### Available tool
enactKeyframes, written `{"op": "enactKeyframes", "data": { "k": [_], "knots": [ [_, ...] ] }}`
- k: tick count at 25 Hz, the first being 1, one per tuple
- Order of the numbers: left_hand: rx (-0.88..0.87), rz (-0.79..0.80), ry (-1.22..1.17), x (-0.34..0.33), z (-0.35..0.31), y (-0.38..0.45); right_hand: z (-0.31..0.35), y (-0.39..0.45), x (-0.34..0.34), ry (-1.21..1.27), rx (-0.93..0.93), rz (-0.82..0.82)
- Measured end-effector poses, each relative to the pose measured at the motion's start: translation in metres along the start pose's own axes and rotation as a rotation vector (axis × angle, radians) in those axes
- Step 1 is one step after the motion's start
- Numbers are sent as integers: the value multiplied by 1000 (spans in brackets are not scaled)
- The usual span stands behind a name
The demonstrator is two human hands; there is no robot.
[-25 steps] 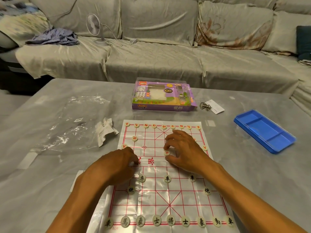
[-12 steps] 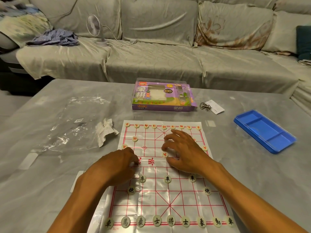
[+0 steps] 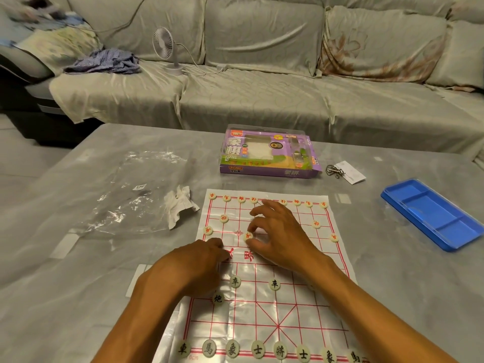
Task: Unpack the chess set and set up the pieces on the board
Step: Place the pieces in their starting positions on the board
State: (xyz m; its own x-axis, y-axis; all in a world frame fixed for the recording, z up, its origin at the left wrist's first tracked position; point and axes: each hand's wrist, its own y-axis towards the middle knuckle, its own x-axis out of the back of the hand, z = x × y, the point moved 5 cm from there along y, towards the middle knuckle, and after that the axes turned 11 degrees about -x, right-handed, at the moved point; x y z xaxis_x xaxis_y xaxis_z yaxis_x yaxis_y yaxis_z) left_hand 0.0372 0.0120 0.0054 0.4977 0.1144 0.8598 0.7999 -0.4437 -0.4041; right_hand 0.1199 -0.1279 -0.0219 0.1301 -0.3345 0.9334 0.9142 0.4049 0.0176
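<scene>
Most round cream pieces already sit on the red-lined plastic board point(image 3: 264, 310); right hand point(image 3: 280, 231) pinches a red-marked soldier disc point(image 3: 248, 235), left hand point(image 3: 193, 263) loosely curled, contents hidden.

Grey table point(image 3: 392, 297) w/ board sheet point(image 3: 264, 318), purple box point(image 3: 269, 172), blue tray point(image 3: 432, 213), plastic bag point(image 3: 131, 195).

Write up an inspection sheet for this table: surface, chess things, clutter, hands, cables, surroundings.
Surface: grey table, partly covered.
Job's things: board sheet laid flat, red pieces along the far row, black pieces along the near row; purple box behind it.
Clutter: plastic bag, crumpled paper, blue tray, metal ring with tag.
Hands: right hand, fingers at a red piece; left hand resting on the board, curled.
Cables: fan cord on sofa.
Surroundings: covered sofa, small fan, striped cloth.
</scene>
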Motion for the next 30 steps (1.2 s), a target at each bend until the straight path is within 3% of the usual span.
{"op": "enactKeyframes", "data": {
  "k": [21,26,30],
  "knots": [
    [2,-19,-18,1,3,0,6,11,-10,24,-33,3],
    [-1,-31,-46,2,4,-1,-47,-9,40,50,-169,-60],
    [-1,-31,-54,1,2,0,-67,-23,35,-27,-215,-18]
  ]
}}
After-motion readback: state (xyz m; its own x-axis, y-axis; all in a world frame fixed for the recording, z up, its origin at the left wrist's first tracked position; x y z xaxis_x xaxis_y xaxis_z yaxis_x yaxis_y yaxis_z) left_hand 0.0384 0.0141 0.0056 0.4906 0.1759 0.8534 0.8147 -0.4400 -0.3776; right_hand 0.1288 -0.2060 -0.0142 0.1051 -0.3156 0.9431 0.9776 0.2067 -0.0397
